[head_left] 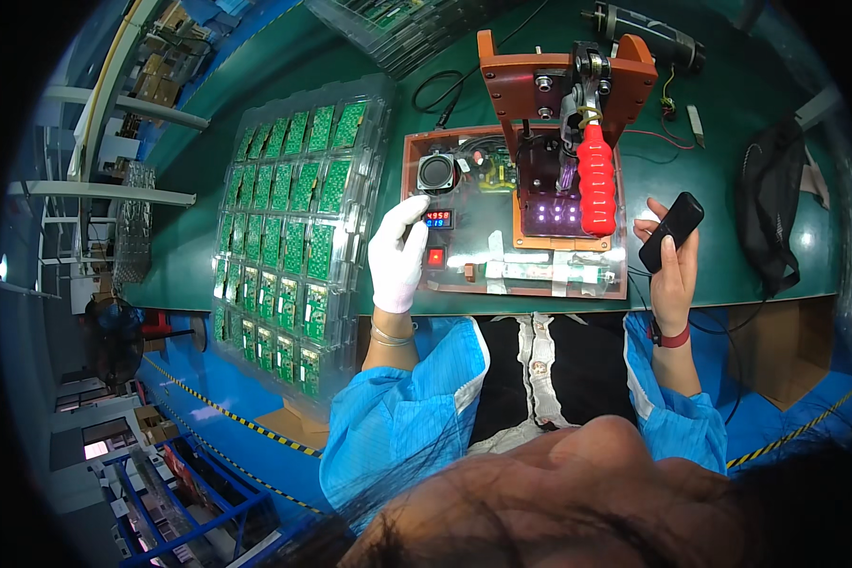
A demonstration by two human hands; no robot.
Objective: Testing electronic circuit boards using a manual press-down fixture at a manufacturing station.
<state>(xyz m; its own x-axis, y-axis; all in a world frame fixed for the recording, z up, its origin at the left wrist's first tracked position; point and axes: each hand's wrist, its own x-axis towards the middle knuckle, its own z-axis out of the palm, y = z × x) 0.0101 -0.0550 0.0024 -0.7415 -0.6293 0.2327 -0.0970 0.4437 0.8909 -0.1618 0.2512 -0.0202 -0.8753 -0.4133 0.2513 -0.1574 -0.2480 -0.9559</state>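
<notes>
My right hand (672,286) has its grip around the black device (678,221), beside the fixture (551,227); the gloved left's (396,260), near the display (439,220), I cannot tell. I judge this a handling step, calling for clearance from the red handle (596,185).

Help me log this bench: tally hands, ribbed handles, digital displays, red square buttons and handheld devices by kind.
Hands (white-gloved left hand, right hand): 2
Red ribbed handle: 1
Small red-and-blue digital display: 1
Red square button: 1
Rounded black handheld device: 1
Total: 6
</notes>
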